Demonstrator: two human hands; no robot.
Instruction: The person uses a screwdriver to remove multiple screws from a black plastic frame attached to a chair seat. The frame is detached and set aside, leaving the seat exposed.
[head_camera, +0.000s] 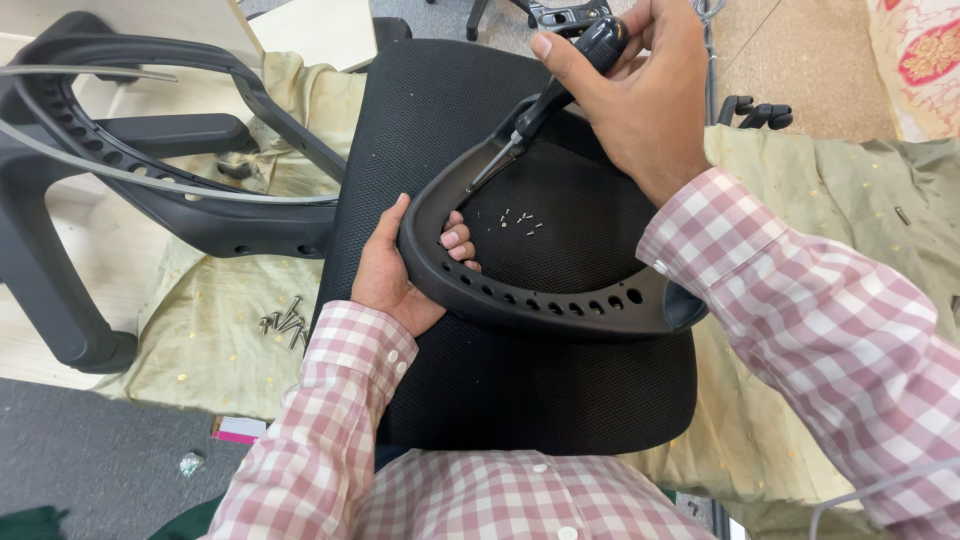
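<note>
Black mesh covered the seat cushion (440, 120) that lay in front of the person, and on it rested a curved black plastic frame (540, 300) with a row of holes along its rim. The left hand (395, 270) gripped the frame's left bend, thumb outside and fingers (455, 240) curled over the inner edge, pinching the plastic. The right hand (640, 95) was wrapped around the black handle of a screwdriver (545, 100), fingers closed tight on it, and the metal tip touched the frame's upper inner edge. A few small screws (520, 222) lay loose on the mesh inside the frame's curve. To the left, a larger black chair back frame (150, 170) sat on a pale yellow-green cloth (200, 340), where a small pile of longer bolts (285, 322) lay near the cushion's edge.
</note>
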